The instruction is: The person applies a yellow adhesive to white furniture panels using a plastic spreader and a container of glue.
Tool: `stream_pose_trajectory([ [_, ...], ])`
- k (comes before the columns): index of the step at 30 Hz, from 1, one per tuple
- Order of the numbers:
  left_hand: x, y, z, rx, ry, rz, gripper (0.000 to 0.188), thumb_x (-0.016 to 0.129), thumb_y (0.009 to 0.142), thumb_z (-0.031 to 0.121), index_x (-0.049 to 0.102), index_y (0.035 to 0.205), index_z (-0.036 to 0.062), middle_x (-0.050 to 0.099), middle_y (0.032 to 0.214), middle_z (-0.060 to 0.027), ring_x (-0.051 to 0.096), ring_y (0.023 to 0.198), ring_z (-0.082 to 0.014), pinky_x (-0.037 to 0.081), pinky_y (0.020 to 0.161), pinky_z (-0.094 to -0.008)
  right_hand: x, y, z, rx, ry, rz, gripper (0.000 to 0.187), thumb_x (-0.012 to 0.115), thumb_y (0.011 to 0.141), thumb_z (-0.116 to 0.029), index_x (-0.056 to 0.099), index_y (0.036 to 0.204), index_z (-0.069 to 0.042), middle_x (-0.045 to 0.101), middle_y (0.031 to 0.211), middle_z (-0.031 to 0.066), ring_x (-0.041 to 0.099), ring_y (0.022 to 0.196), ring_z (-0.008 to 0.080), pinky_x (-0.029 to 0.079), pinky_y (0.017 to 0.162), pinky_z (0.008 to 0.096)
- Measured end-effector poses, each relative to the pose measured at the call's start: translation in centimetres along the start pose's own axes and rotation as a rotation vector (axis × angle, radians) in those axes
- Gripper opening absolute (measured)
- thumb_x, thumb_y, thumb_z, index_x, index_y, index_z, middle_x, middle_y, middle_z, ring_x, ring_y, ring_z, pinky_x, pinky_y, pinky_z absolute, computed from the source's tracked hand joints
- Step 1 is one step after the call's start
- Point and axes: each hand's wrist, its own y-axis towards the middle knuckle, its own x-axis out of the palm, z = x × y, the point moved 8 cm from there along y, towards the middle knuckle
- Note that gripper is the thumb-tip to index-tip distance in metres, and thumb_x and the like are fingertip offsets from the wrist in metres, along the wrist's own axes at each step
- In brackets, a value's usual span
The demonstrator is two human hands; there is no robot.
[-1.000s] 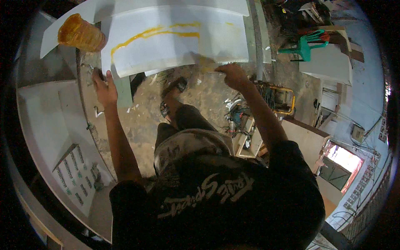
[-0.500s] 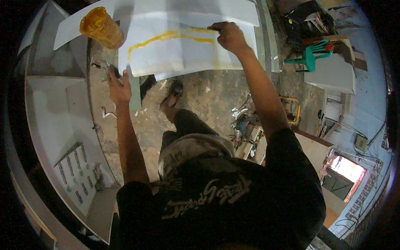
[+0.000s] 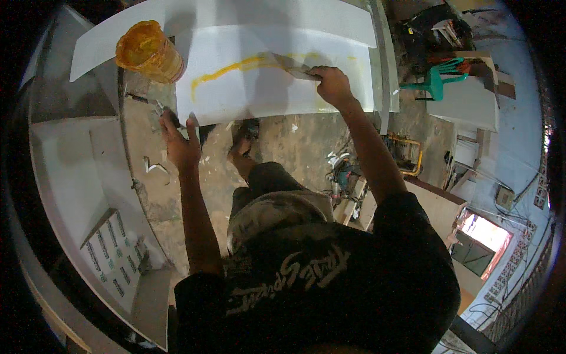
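Observation:
My right hand grips a flat spreader, its wide edge on a white sheet. A streak of yellow glue-like paste runs across the sheet, with thinner smears toward its right side. My left hand is by the sheet's near left corner, thumb apart from the fingers. A small pale piece shows at its fingertips, with something dark between thumb and fingers; what it is I cannot make out. Beyond this hand, a paste-smeared tub of yellow paste stands at the sheet's left edge.
Another white panel lies along the far side. On the left is a pale open cabinet carcass. A green plastic chair stands at right, with power tools on the floor nearer me. Small scraps lie about the floor.
My right hand has moved lower, and the spreader now shows broadly across the streak's right part, where the yellow has thinned. The left hand and sheet sit a little lower and further right in view.

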Motion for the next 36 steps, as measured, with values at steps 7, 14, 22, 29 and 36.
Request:
stream_pose_trajectory([
  [7, 0.6, 0.1, -0.9, -0.005, -0.060, -0.033, 0.072, 0.054, 0.095, 0.046, 0.032, 0.145, -0.0013, 0.038, 0.146, -0.0273, 0.036, 0.136, -0.0419, 0.036, 0.107, -0.0485, -1.7, 4.5, 0.8, -0.001, -0.003, 0.086, 0.046, 0.054, 0.071, 0.006, 0.073, 0.106, -0.016, 0.070, 0.106, 0.0095, 0.067, 0.095, 0.0323, 0.054, 0.084, 0.0410],
  [14, 0.6, -0.1, -0.6, 0.025, 0.069, -0.040, 0.073, 0.055, 0.094, 0.044, 0.031, 0.147, 0.0003, 0.038, 0.145, -0.0290, 0.040, 0.132, -0.0427, 0.038, 0.106, -0.0485, 0.8, 1.0, 0.9, 0.039, -0.008, -0.143, 0.036, 0.062, 0.073, -0.006, 0.074, 0.102, -0.024, 0.071, 0.103, 0.0074, 0.066, 0.099, 0.0311, 0.054, 0.086, 0.0441],
  [22, 0.0, -1.2, -0.6, 0.119, -0.048, 0.008, 0.069, 0.051, 0.097, 0.046, 0.031, 0.147, 0.0024, 0.035, 0.148, -0.0254, 0.036, 0.136, -0.0432, 0.037, 0.107, -0.0493, 5.0, -10.5, 0.9, 0.050, -0.022, -0.240, 0.035, 0.065, 0.071, -0.005, 0.074, 0.103, -0.015, 0.070, 0.106, 0.0121, 0.065, 0.102, 0.0329, 0.052, 0.089, 0.0425],
  [29, -0.5, -1.4, -2.1, -0.012, 0.078, -0.067, 0.077, 0.044, 0.095, 0.055, 0.028, 0.149, 0.0031, 0.034, 0.150, -0.0242, 0.031, 0.141, -0.0368, 0.034, 0.110, -0.0474, 7.6, -18.8, 0.5, 0.105, 0.227, -0.100, 0.040, 0.069, 0.074, -0.007, 0.068, 0.114, -0.007, 0.069, 0.110, 0.0154, 0.064, 0.102, 0.0346, 0.049, 0.093, 0.0415],
  [36, -0.5, -1.3, -2.2, 0.029, 0.102, -0.117, 0.079, 0.044, 0.094, 0.059, 0.026, 0.150, 0.0060, 0.034, 0.150, -0.0242, 0.033, 0.140, -0.0375, 0.034, 0.109, -0.0489, -10.2, -13.0, -3.3, -0.050, 0.777, 0.216, 0.028, 0.071, 0.084, -0.009, 0.067, 0.110, 0.001, 0.071, 0.101, 0.0116, 0.065, 0.088, 0.0159, 0.051, 0.078, 0.0291],
])
